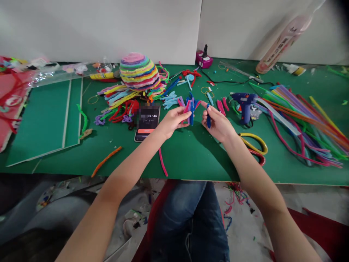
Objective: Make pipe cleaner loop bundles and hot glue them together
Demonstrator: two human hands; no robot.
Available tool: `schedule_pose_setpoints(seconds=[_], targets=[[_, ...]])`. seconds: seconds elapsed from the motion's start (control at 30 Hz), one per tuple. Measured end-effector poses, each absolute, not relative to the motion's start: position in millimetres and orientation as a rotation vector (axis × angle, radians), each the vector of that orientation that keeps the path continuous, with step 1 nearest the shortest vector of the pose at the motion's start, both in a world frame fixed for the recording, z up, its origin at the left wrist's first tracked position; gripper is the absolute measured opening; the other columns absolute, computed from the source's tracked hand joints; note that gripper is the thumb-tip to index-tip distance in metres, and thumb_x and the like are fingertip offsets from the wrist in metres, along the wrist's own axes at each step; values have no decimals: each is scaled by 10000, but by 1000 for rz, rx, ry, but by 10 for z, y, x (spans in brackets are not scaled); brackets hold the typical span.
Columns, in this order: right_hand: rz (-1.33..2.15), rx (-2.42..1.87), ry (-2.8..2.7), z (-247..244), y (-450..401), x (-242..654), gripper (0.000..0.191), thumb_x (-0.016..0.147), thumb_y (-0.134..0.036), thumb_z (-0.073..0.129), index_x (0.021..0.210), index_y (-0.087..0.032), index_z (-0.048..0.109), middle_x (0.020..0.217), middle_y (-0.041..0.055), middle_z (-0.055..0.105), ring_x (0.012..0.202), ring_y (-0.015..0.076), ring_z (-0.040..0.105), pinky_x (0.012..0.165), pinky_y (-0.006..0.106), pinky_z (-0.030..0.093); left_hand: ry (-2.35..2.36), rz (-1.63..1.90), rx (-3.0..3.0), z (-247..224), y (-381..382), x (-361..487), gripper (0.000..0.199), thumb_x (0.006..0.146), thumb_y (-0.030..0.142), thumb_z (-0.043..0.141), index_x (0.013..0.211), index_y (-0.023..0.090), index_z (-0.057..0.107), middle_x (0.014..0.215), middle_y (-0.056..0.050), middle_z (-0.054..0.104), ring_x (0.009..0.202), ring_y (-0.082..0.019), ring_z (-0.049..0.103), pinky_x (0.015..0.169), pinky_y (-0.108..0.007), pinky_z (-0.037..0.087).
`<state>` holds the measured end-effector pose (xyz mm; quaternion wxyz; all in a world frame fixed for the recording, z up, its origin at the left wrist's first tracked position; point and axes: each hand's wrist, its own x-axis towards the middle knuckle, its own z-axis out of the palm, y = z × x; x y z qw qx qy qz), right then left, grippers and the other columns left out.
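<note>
My left hand (174,122) is closed round a bundle of folded pipe cleaners (188,109) in pink, purple and blue, which stands up out of its fingers. Just to the right, my right hand (216,123) pinches a short dark blue pipe cleaner piece (208,117) between thumb and fingers. Its index finger points toward the bundle, near a pink loop. Beyond the hands lie light blue folded pieces (170,100) and two pink ones (223,106). A striped, coloured dome (139,71) of pipe cleaners rests at the back.
Left of my hands lies a phone (147,123). On the right are a blue glue gun (244,105), scissors (253,142) with yellow and red handles, and long pipe cleaners (305,120). A bottle (283,45) leans at the back right. The green table (191,160) ends before my lap.
</note>
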<state>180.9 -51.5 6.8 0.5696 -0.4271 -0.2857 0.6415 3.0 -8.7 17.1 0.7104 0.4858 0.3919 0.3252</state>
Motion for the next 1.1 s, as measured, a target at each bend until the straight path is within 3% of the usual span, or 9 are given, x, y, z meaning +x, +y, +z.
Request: schedule_pose_setpoints(seconds=[0.27, 0.47, 0.73, 0.9, 1.1], targets=[[1372, -1069, -802, 9, -537, 1721, 285, 683, -440, 775, 794, -242, 603, 798, -31, 671, 767, 106, 612, 694, 235, 498, 866, 713, 1087, 187, -121, 48, 232, 733, 321, 728, 853, 161, 612, 786, 13, 553, 758, -96, 544, 732, -265, 519], [1267, -1159, -846, 1, -558, 1699, 324, 656, -487, 781, 821, -254, 630, 693, -64, 540, 613, 72, 485, 594, 218, 422, 880, 719, 1113, 208, -146, 56, 227, 733, 309, 730, 859, 160, 615, 777, 18, 531, 741, -91, 530, 705, -248, 523], [992, -1237, -1055, 88, -623, 1671, 203, 770, -354, 681, 875, -266, 532, 781, -21, 529, 717, 119, 509, 651, 272, 427, 921, 713, 1229, 196, -172, 76, 211, 758, 307, 695, 899, 165, 629, 815, -5, 571, 754, -113, 548, 703, -270, 536], [918, -1194, -1059, 133, -653, 1628, 317, 755, -323, 683, 807, -262, 376, 783, -21, 568, 761, 127, 574, 671, 288, 447, 913, 727, 1307, 154, -185, 86, 204, 768, 313, 680, 903, 166, 640, 823, -14, 590, 768, -128, 570, 693, -281, 544], [952, -1199, -1005, 116, -651, 1627, 366, 721, -318, 714, 783, -261, 357, 777, -25, 624, 748, 126, 611, 657, 288, 461, 893, 727, 1324, 142, -198, 99, 198, 776, 306, 674, 906, 160, 642, 808, -12, 585, 766, -128, 574, 685, -277, 553]])
